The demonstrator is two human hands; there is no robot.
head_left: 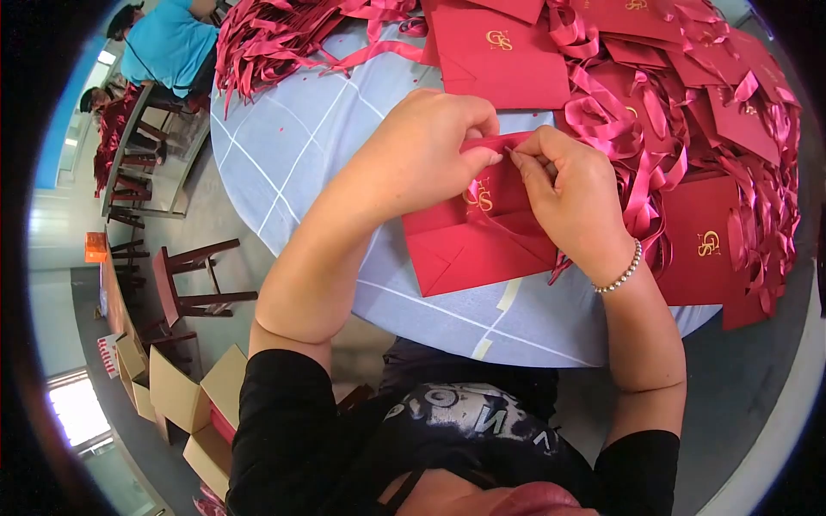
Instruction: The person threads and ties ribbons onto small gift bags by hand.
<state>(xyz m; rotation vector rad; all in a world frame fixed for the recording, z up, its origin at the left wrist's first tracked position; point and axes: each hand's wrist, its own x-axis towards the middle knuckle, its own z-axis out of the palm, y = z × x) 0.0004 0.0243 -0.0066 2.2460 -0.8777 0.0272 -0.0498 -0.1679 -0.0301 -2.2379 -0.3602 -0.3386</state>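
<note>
A red paper gift bag (482, 249) with gold lettering lies on the cloth-covered table in front of me, its folded bottom towards my body. My left hand (434, 150) is closed at the bag's top edge, thumb and fingers pinching the rim. Close beside it, my right hand (572, 193) pinches something small at the same rim, probably a ribbon end; the fingertips hide most of it. A pink-red ribbon (516, 230) runs across the front of the bag beneath my right hand.
Finished-looking red bags with ribbons (671, 112) pile up at the right and back. A heap of loose ribbons (267, 43) lies at the back left. Left of the round table (258, 172) stand a wooden stool (185, 284), open cardboard boxes (185, 391) and a person in blue (172, 47).
</note>
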